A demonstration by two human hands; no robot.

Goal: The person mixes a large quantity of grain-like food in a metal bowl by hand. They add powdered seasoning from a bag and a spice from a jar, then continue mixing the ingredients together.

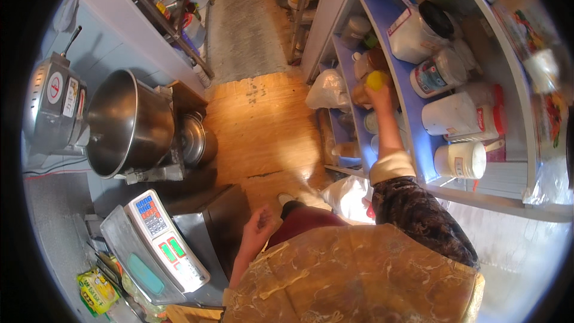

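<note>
My right hand [380, 97] reaches into the blue-lined shelving unit [415, 143] on the right. Its fingers are around a round yellow-green object [376, 80], perhaps a lid; what lies under it is hard to make out. Brown jars stand close by on the same shelf, partly hidden by the hand. A lidded clear jar [357, 31] is farther back. Toward the front of that shelf, other containers are half covered by my forearm. My left hand [260, 224] hangs empty near my leg, its fingers loosely curled and apart.
A large steel mixer bowl [130, 123] stands at the left, with a lidded metal pot [193, 139] beside it. Nearer is a digital scale [168, 242]. White tubs [448, 114] line the upper shelf. A plastic bag [350, 195] sits on the floor by the shelving.
</note>
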